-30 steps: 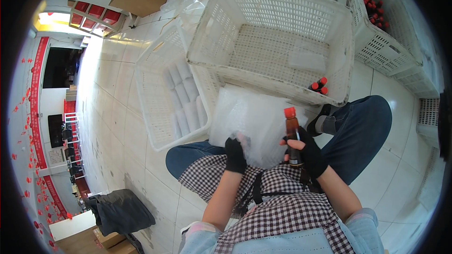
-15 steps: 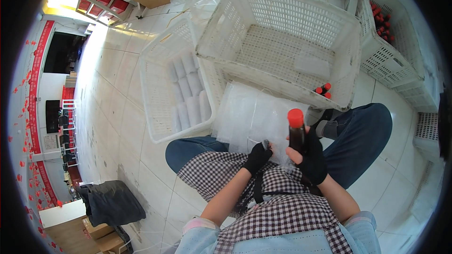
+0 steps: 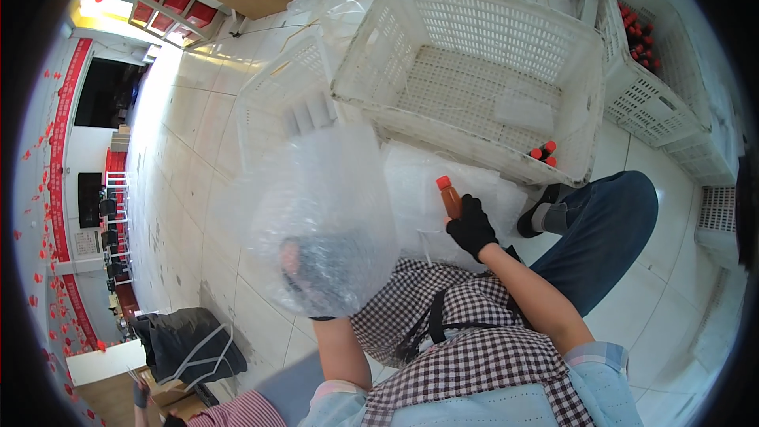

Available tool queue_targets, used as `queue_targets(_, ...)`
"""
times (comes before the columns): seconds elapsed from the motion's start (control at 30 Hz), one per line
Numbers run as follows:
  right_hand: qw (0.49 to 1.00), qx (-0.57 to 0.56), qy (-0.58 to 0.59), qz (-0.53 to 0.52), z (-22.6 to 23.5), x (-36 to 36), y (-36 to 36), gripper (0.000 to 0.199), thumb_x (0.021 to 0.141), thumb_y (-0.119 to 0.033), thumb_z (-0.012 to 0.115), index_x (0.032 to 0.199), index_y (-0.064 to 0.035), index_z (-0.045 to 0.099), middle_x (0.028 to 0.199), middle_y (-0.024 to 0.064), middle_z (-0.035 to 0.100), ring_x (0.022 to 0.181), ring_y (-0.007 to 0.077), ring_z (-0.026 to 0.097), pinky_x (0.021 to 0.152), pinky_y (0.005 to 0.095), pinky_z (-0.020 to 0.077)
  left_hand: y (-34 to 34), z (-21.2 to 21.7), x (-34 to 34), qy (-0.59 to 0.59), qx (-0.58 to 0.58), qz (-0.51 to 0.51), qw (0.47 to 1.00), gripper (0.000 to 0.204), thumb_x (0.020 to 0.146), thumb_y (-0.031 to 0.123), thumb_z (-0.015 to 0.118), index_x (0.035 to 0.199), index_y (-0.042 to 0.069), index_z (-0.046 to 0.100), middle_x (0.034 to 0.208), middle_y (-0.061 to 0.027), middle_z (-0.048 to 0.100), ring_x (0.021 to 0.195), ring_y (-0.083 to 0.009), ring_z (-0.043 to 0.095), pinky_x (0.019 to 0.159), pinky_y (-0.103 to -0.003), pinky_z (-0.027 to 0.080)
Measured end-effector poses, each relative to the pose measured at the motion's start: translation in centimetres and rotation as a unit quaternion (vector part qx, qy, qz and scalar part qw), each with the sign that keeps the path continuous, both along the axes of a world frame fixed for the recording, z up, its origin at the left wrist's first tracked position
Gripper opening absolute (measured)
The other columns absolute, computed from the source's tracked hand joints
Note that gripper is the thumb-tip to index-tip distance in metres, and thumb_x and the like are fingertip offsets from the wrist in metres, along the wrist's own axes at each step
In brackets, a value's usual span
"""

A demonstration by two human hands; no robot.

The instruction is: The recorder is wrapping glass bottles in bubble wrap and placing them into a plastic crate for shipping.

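A clear bubble-wrap bag (image 3: 340, 182), blurred by motion, is raised in my left hand (image 3: 316, 273). That black-gloved hand shows only dimly through the plastic; I cannot tell whether it is inside the bag or behind it. My right hand (image 3: 473, 228), in a black fingerless glove, is closed around a small bottle (image 3: 451, 198) with a red cap and reddish-brown contents. The bottle is tilted, cap pointing away from me. Below it, more flat bubble-wrap bags (image 3: 419, 225) lie in front of my lap.
A large white crate (image 3: 474, 138) ahead holds several red-capped bottles (image 3: 544, 153). Wrapped rolls (image 3: 312, 115) lie in a lower white basket (image 3: 257, 122), partly covered by the raised bag. More bottles (image 3: 639, 39) fill a crate at right. A person in a striped top (image 3: 245, 411) is at lower left.
My left hand has moved left from my lap, lifting the bubble-wrap bag over the basket. My right hand has shifted left and forward with the bottle. A person has appeared at lower left.
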State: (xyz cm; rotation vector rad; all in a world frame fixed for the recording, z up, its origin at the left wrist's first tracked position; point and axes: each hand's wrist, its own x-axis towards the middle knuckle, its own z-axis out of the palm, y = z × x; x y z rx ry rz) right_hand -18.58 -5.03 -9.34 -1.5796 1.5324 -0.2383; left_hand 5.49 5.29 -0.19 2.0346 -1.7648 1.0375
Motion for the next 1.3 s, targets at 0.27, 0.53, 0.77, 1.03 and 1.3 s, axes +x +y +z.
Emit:
queue_targets(0.27,0.921,-0.037,-0.382,0.067,11.7,-5.6,1.1,0.048,0.07,-0.02,0.068,0.11,-0.0038,0.046,0.089,0.0066,0.055,0.075,0.0154,0.056,0.069,0.0279,0.0454,-7.3,1.9,-8.0,0.441,0.128,-0.118,0.88,0.042,0.068,0.016,0.068,0.099,-0.001,0.046,0.066,-0.0129,0.054,0.058,-0.0275,0.056,0.053,-0.034,0.044)
queue_targets(0.53,0.951,-0.151,-0.185,0.195,12.5,-5.0,0.8,0.05,0.071,-0.021,0.063,0.113,-0.0052,0.041,0.107,0.0163,0.053,0.076,0.0296,0.061,0.067,0.0354,0.0493,-6.1,0.0,-11.6,0.617,0.159,-0.14,0.758,0.019,0.082,0.008,0.053,0.101,0.006,0.051,0.071,-0.0065,0.058,0.062,-0.0158,0.059,0.054,-0.026,0.044)
queue_targets(0.77,0.94,-0.135,0.076,0.303,13.4,-2.2,0.5,0.023,0.067,-0.012,0.058,0.088,-0.0023,0.057,0.084,0.0162,0.061,0.064,0.0276,0.061,0.059,0.039,0.0486,-4.3,2.1,-12.2,0.441,0.293,-0.137,0.837,0.031,0.085,0.016,0.048,0.115,0.01,0.051,0.063,-0.0169,0.057,0.057,-0.0276,0.06,0.051,-0.033,0.043)
queue_targets(1.03,0.431,0.521,-0.736,-0.034,0.6,-0.8,-4.0,0.037,0.086,-0.039,0.048,0.11,-0.0108,0.052,0.059,-0.004,0.048,0.05,0.0072,0.045,0.052,0.0235,0.0441,-5.7,6.1,-16.1,0.394,0.376,-0.299,0.784,0.057,0.069,0.007,0.053,0.124,0.018,0.046,0.062,-0.0164,0.056,0.049,-0.0304,0.054,0.048,-0.038,0.041)
queue_targets(1.3,0.716,0.085,-0.683,-0.116,-6.6,-5.6,2.3,0.051,0.083,-0.042,0.046,0.121,-0.0073,0.045,0.086,0.0037,0.054,0.083,0.0091,0.049,0.088,0.0287,0.0379,-6.5,5.9,-16.5,0.281,0.555,-0.455,0.637,0.05,0.075,0.017,0.055,0.123,0.01,0.044,0.088,-0.0145,0.058,0.074,-0.0276,0.054,0.064,-0.039,0.043)
